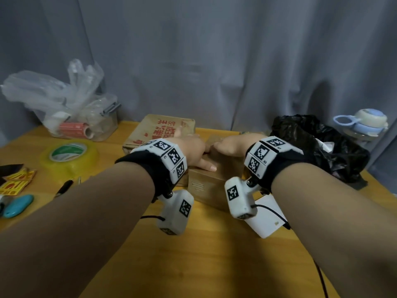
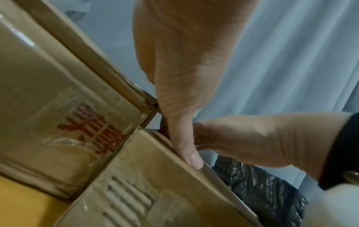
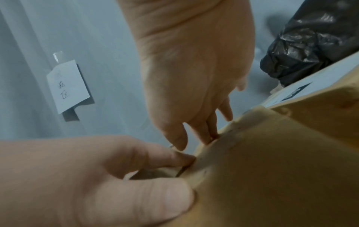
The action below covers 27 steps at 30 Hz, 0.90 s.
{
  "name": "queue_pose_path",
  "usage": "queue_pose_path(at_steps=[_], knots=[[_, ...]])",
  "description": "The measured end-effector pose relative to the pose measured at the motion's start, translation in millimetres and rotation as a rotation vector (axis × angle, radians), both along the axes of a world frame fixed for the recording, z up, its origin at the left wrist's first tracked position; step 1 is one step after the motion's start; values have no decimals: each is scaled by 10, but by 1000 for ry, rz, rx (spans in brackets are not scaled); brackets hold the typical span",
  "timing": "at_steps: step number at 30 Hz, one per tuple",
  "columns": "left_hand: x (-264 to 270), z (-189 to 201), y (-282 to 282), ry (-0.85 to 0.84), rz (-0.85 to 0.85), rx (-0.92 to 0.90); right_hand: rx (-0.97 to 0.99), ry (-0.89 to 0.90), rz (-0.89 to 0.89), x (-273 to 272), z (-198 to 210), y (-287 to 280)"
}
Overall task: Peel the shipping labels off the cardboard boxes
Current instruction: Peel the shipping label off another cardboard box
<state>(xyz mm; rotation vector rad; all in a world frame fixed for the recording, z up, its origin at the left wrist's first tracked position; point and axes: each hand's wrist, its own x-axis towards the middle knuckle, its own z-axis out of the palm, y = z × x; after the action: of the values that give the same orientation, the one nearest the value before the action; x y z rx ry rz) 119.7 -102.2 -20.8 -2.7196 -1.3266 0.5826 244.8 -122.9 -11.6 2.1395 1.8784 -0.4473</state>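
A small brown cardboard box (image 1: 206,190) stands mid-table, touching a larger flat box with red print (image 1: 161,132). My left hand (image 1: 204,154) grips the small box's far top edge, thumb (image 2: 191,156) laid on top. In the right wrist view its forefinger and thumb (image 3: 161,199) pinch that edge. My right hand (image 1: 217,146) meets it from the right, and its thumb and fingers (image 3: 208,133) pinch the same edge of the box (image 3: 272,176). A white label with black print (image 3: 291,93) shows at the box's right side.
A black plastic bag (image 1: 318,145) lies right of the boxes, with a pale blue bottle (image 1: 365,123) behind it. At the left are a yellow tape roll (image 1: 71,153), a clear bag and tub (image 1: 64,104), a pen (image 1: 64,188) and a blue object (image 1: 17,205). A white sheet (image 1: 268,220) lies at the box's near right.
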Motion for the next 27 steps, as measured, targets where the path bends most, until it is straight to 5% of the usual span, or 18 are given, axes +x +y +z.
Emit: queue_pose_path(at_steps=[8,14,19,24,27], knots=[[-40,-29,18,-42,-16,-11,-103,116,153,101,-11,-137],[-29,-42,-1,-72,20,-15,59,-35,-26,305,-91,56],[-35,-52,35,-91,22,-35,41,121,167,200,-123,24],[-32,-70,54,-103,25,-44,132,-63,87,313,-135,55],[-28,-50,28,-92,32,-33,102,46,170,266,-160,15]])
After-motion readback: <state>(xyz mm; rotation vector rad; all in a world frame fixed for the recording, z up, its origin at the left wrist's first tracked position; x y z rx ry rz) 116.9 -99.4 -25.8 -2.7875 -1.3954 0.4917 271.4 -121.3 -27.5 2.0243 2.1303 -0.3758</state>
